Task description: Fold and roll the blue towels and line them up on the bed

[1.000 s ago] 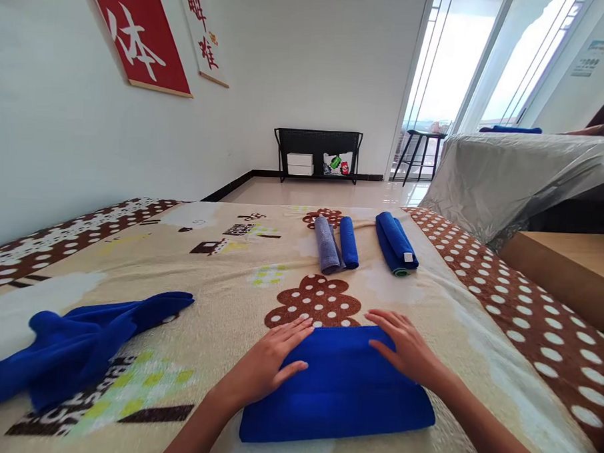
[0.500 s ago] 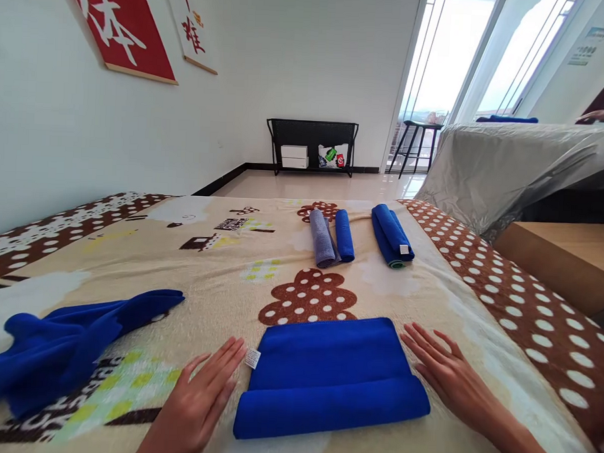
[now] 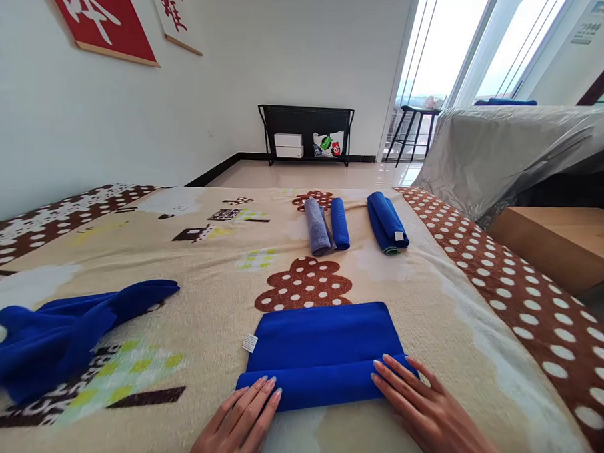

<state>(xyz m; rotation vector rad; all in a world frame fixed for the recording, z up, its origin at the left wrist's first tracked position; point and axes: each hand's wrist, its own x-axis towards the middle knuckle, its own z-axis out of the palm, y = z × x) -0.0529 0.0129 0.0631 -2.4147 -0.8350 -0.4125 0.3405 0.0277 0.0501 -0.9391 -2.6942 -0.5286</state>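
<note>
A blue towel lies in front of me, its near edge folded over into a thick roll and its far part flat. A white label sticks out at its left side. My left hand rests with stretched fingertips on the left end of the roll. On the right end lies my right hand, fingers extended over the cloth. To the left is a crumpled blue towel. Farther back are a rolled grey towel, a slim rolled blue towel and a thicker blue roll with a label.
Everything lies on a cream patterned blanket with brown dotted borders. Beyond stand a black rack against the wall and a dark stool. At right are a plastic-covered piece of furniture and a wooden surface.
Both hands have come from beside the towel onto its rolled near edge, the left moving right, the right moving nearer and left. The view has tilted slightly down. A person's hand at far right has left view.
</note>
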